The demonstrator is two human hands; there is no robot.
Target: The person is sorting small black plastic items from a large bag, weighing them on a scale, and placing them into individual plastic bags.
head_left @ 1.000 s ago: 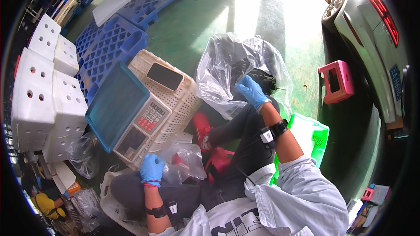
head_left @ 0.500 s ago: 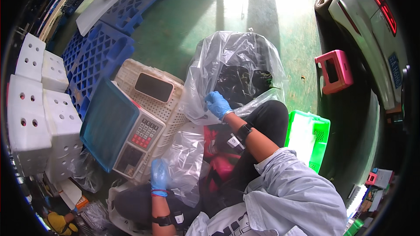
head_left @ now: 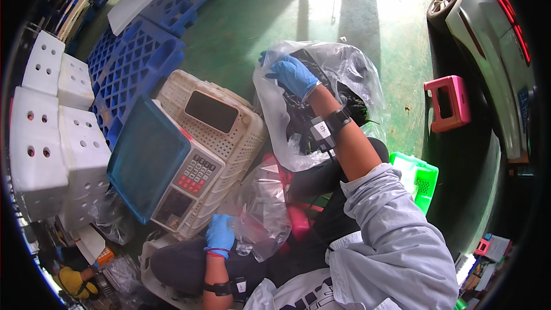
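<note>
I sit low over a green floor (head_left: 396, 69), with bright sun on it up at 12 o'clock. Just past 12 o'clock, a big clear bag (head_left: 276, 123) stands on the floor with its mouth wide and dark stuff (head_left: 351, 95) inside. My right hand (head_left: 294, 74), in a blue glove, is at the bag's 11 o'clock edge, fingers bent. My left hand (head_left: 220, 232), in a blue glove too, is at 7 o'clock. Its fingers are curled and touch a small clear bag (head_left: 261, 218) that hangs by my knee. The plastic is shiny and see-through, so I cannot tell if my hands pinch it or only touch it.

At 9 o'clock a scale (head_left: 198, 172) with a blue tray (head_left: 152, 158) sits on an upside-down cream basket (head_left: 247, 120). A phone (head_left: 211, 111) lies on the basket too, at 10 o'clock.

White boxes with round holes (head_left: 37, 149) are piled farther out at 9 o'clock. Blue pallets (head_left: 129, 69) lie flat at 10 o'clock. A pink stool (head_left: 461, 103) is near 3 o'clock, with a silver car (head_left: 493, 51) beyond it. A bright green crate (head_left: 426, 186) sits at 4 o'clock. Way out at 8 o'clock I see another person's yellow glove (head_left: 72, 282).
</note>
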